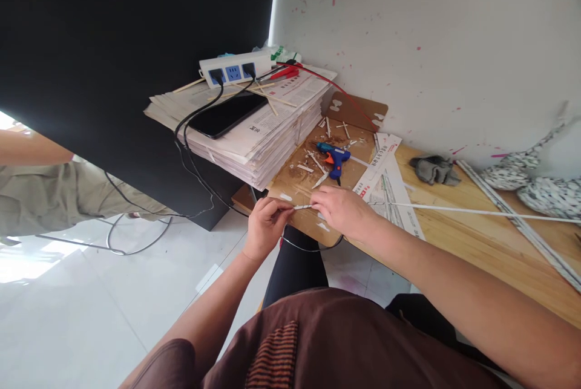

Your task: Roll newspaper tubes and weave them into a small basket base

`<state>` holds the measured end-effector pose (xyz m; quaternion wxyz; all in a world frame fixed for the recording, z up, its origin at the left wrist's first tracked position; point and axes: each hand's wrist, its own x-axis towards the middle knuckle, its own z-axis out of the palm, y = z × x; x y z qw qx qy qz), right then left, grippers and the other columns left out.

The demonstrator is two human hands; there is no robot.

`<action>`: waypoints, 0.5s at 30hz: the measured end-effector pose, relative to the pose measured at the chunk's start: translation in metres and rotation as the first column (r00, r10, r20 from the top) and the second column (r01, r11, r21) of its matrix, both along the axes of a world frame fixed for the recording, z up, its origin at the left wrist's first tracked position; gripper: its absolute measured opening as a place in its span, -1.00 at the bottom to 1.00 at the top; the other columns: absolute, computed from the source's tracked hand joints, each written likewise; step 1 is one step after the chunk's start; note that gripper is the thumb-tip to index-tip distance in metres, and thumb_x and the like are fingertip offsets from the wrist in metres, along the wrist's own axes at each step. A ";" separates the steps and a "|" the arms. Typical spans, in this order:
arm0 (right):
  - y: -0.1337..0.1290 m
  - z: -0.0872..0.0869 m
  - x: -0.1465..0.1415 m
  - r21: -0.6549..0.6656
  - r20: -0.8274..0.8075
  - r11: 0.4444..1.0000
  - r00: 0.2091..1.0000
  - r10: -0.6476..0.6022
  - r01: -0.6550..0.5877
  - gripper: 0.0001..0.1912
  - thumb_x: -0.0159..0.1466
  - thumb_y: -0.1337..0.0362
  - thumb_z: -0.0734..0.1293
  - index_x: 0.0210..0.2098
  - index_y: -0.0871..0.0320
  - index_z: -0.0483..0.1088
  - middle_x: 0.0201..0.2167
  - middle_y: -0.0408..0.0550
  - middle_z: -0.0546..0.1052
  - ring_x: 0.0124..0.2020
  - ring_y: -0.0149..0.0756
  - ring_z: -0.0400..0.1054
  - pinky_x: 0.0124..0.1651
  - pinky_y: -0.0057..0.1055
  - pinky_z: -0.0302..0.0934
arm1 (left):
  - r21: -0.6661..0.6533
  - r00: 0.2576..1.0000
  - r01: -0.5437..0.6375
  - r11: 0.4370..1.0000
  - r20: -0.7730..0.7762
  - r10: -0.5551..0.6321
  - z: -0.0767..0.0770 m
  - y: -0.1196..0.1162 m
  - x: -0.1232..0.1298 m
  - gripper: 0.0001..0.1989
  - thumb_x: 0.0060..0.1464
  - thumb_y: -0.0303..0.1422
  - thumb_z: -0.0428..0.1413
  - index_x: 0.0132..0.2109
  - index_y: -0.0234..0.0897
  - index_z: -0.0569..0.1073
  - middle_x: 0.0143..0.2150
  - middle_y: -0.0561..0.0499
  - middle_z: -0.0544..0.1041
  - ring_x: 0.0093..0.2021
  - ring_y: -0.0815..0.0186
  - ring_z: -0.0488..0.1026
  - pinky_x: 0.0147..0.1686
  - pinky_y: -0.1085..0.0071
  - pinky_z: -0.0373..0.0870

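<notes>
A thin rolled newspaper stick [303, 207] is stretched between my two hands over the front edge of a cardboard sheet [290, 186]. My left hand [267, 222] pinches its left end between thumb and fingers. My right hand [338, 207] grips it a short way to the right, with the fingers closed round it. A long white length [436, 208] runs on from behind my right hand toward the right edge; whether it is one piece with the stick is hidden. Beyond my hands lies a blue glue gun [336, 158] with an orange trigger, among paper scraps.
A tall newspaper stack [263, 153] bears a phone [229, 113], a power strip [236, 69] and red-handled scissors [287, 73]. Black cables [200, 174] hang off its left side. Rightward lie a grey cloth [434, 169], rolled paper sticks [521, 225] and woven paper shapes [551, 195]. Another person [91, 189] is at left.
</notes>
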<state>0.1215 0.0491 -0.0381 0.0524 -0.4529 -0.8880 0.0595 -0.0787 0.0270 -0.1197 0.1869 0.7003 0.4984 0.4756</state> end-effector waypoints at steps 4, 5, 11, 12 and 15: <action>0.001 0.002 0.000 -0.045 -0.014 0.999 1.000 0.005 -0.006 -0.88 0.34 0.34 0.23 -0.28 0.14 0.40 -0.30 -0.11 0.48 -0.32 -0.36 0.34 -0.34 -0.41 0.01 | -0.058 0.997 0.009 0.998 -0.075 -0.013 0.009 0.001 0.001 -0.92 0.12 -0.40 0.11 -0.29 -0.22 0.51 -0.32 -0.02 0.51 -0.25 0.26 0.41 -0.20 0.34 0.34; 0.001 0.002 0.000 -0.038 -0.013 0.999 1.000 0.008 -0.008 -0.90 0.34 0.32 0.24 -0.27 0.14 0.39 -0.29 -0.11 0.48 -0.32 -0.36 0.34 -0.34 -0.41 0.00 | -0.072 0.995 0.009 0.997 -0.094 -0.016 0.012 0.001 0.001 -0.92 0.12 -0.41 0.11 -0.29 -0.23 0.51 -0.32 -0.02 0.50 -0.24 0.26 0.41 -0.20 0.34 0.34; -0.003 -0.003 -0.003 -0.007 -0.030 1.000 0.999 -0.028 0.027 -0.89 0.34 0.29 0.23 -0.29 0.14 0.37 -0.29 -0.10 0.48 -0.31 -0.35 0.35 -0.36 -0.41 -0.02 | -0.097 0.987 0.004 0.995 -0.162 -0.020 0.018 0.001 0.002 -0.92 0.10 -0.46 0.10 -0.28 -0.23 0.49 -0.32 -0.01 0.49 -0.25 0.25 0.40 -0.20 0.33 0.33; -0.003 -0.003 -0.004 -0.016 -0.032 0.999 0.999 -0.037 0.037 -0.88 0.34 0.29 0.22 -0.30 0.14 0.37 -0.30 -0.10 0.48 -0.31 -0.34 0.35 -0.36 -0.40 -0.02 | -0.095 0.986 -0.001 0.995 -0.166 -0.015 0.018 0.001 0.002 -0.92 0.10 -0.46 0.10 -0.28 -0.23 0.48 -0.32 -0.01 0.49 -0.25 0.25 0.40 -0.20 0.33 0.32; -0.001 -0.001 -0.006 -0.056 -0.038 0.997 0.997 -0.061 0.058 -0.85 0.34 0.29 0.21 -0.33 0.15 0.38 -0.34 -0.09 0.50 -0.33 -0.33 0.35 -0.36 -0.40 -0.04 | -0.093 0.985 -0.013 0.996 -0.170 -0.003 0.017 0.001 0.003 -0.93 0.11 -0.44 0.09 -0.26 -0.23 0.48 -0.32 -0.01 0.48 -0.24 0.25 0.40 -0.19 0.33 0.32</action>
